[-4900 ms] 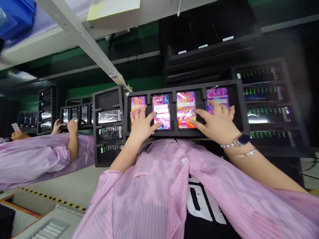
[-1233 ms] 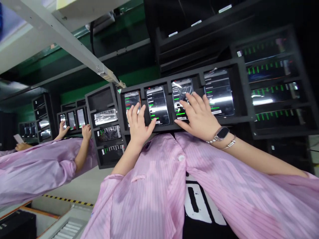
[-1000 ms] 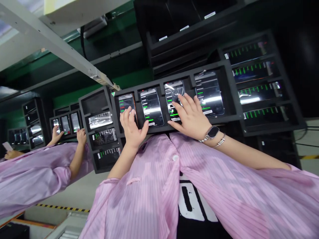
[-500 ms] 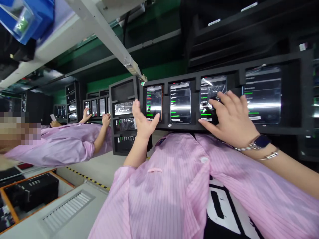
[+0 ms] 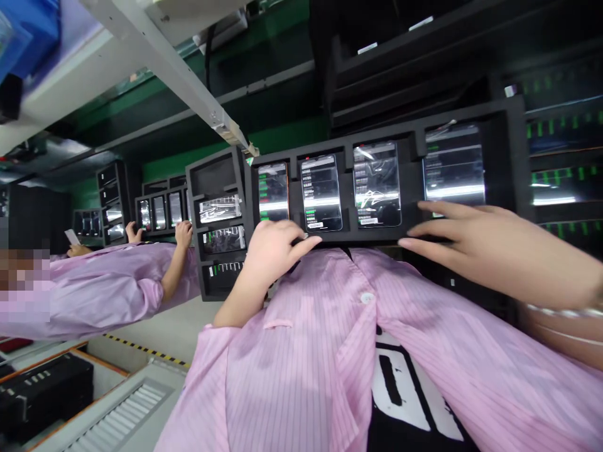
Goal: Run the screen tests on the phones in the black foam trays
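Both hands were open, with nothing grasped. Four phones [image 5: 321, 193] were lying in a row in the compartments of a foam tray [image 5: 339, 237], screens up, above both hands. The left hand [image 5: 276, 251] was held loosely curled at the tray's lower edge, just below the two left phones. The right hand [image 5: 490, 251] was extended at lower right, its fingers [image 5: 438, 220] just below the rightmost phone; contact with the tray could not be told. A second tray [image 5: 217, 251] stood just left. A co-worker's sleeve [image 5: 103, 292] was seen at far left.
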Demonstrator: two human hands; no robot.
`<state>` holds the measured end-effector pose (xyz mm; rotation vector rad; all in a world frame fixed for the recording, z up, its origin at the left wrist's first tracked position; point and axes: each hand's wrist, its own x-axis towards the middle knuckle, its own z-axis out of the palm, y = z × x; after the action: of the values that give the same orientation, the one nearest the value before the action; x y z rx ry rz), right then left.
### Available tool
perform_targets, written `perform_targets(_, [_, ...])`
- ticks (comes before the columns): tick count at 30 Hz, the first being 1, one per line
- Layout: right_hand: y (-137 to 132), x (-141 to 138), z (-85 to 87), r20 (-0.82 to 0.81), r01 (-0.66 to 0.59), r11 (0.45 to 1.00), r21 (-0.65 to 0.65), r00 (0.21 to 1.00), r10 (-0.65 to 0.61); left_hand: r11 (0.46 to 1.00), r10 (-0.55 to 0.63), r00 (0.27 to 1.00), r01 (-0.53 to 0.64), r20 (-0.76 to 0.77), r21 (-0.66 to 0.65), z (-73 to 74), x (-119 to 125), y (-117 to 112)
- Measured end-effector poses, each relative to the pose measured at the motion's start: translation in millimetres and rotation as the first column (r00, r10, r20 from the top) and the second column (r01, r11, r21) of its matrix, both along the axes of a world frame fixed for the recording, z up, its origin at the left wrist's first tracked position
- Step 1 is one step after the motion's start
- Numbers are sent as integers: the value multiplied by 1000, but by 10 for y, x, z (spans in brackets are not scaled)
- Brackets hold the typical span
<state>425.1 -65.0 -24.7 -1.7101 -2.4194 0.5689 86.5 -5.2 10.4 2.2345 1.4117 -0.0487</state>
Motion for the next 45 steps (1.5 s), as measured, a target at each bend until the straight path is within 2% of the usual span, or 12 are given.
perform_targets(3, [-94, 100, 253, -80, 20, 993, 112, 997, -11, 999, 42, 993, -44, 108, 22, 214, -104, -93])
perform_targets(5, [-79, 72, 310, -84, 77, 973, 216, 995, -60, 993, 46, 995, -55, 91, 103, 191, -120, -86])
perform_targets(7, [-45, -2, 260, -101, 110, 960, 258, 991, -87, 987, 28, 999, -34, 39, 160, 75, -107, -58])
perform_targets(11, [-36, -141, 20, -114, 117, 965, 234, 989, -92, 978, -14, 1000, 17, -15, 206, -181, -71, -57])
perform_targets(18, [7, -257, -236, -25, 177, 979, 104, 984, -175, 987, 16, 996, -1, -90, 161, -415, 48, -81])
perform_targets(21, [214, -294, -275, 6, 258, 963, 81, 966, -259, 983, 52, 993, -33, -103, 179, -542, 148, 133])
perform_targets(25, [622, -284, -303, -5, 369, 926, 76, 929, -370, 969, 119, 992, -108, -38, 221, -706, 254, 610])
perform_targets(29, [845, -246, -264, 9, 419, 907, 43, 907, -420, 960, 154, 987, -160, 43, 229, -701, 300, 886])
perform_targets(32, [703, -251, -137, 15, 408, 908, 93, 911, -411, 943, 166, 983, -182, 77, 278, -552, 254, 743])
perform_targets(36, [222, -296, -17, 7, 322, 939, 121, 946, -325, 931, 139, 987, -157, 76, 328, -415, 74, 226])
perform_targets(40, [-176, -337, -163, -54, 255, 964, 72, 966, -252, 952, 82, 996, -88, 34, 292, -520, -67, -236])
perform_targets(45, [-286, -358, -344, -63, 279, 955, 96, 960, -274, 976, 71, 996, -60, -46, 210, -634, 12, -413])
